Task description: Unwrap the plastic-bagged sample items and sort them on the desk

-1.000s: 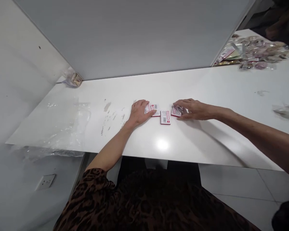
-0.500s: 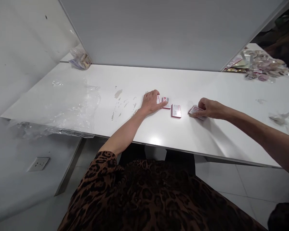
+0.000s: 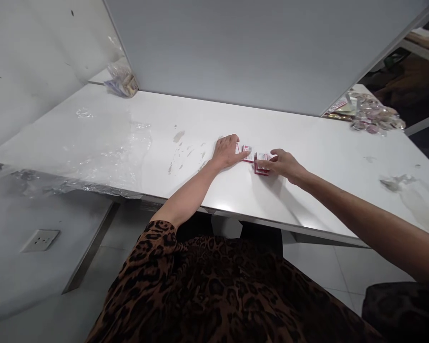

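Note:
My left hand (image 3: 226, 151) lies on the white table with its thumb and fingers spread apart. Partly under it is a small white card pack with a red edge (image 3: 238, 148), and the thumb reaches to a second red-and-white pack (image 3: 247, 153) with a barcode. My right hand (image 3: 284, 164) pinches another flat pack of red-edged white cards (image 3: 261, 156) between thumb and fingers. It holds this pack over or against the pack lying on the table (image 3: 260, 173); whether they touch I cannot tell.
A clear plastic sheet (image 3: 103, 152) drapes over the table's left front edge. Against the upright grey panel (image 3: 218, 52) sits a bagged bundle (image 3: 123, 83). Several plastic-wrapped items (image 3: 377, 112) are heaped at the back right. Crumpled plastic (image 3: 396, 183) lies at the right.
My right hand has moved left with its card pack, from beside the right-hand pack to right over it. My left hand stays in place; the view has turned slightly.

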### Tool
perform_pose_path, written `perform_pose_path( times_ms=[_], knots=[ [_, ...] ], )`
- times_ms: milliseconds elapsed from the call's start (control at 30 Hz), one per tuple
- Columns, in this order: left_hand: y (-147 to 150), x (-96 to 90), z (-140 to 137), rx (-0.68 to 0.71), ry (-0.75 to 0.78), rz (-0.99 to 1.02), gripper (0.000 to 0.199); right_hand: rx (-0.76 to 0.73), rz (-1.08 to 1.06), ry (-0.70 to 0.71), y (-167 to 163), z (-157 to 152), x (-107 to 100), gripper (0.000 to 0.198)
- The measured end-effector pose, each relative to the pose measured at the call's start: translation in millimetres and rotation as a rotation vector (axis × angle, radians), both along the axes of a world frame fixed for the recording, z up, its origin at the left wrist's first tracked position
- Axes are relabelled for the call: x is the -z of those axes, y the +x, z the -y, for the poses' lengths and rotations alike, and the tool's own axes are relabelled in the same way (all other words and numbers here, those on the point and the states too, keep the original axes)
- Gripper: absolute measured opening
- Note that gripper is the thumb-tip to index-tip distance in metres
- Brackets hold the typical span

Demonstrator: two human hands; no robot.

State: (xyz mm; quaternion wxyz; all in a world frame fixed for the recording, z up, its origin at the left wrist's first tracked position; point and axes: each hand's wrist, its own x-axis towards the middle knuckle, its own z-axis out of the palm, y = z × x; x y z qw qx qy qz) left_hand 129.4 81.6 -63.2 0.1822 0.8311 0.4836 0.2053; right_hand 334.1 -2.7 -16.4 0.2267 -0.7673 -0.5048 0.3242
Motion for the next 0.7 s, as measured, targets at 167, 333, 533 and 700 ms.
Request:
perform_pose_path(
  times_ms=[167, 333, 533, 700],
  knots=[
    [0, -0.4, 1, 0.013, 0.006, 0.012, 0.053, -0.021, 0.117, -0.049, -15, -4, -5, 0.084],
    [1, 1.5, 0, 0.006, 0.003, 0.019, 0.053, 0.129, -0.202, -0.134, -22, -8, -17, 0.064],
    [1, 4.8, -3, -0.003, 0.006, 0.025, 0.051, 0.112, -0.171, -0.203, -24, -3, -22, 0.044],
    [0, 2.0, -1, -0.018, -0.002, 0.028, 0.05, 0.063, -0.008, -0.104, -24, 6, -17, 0.048]
  ],
)
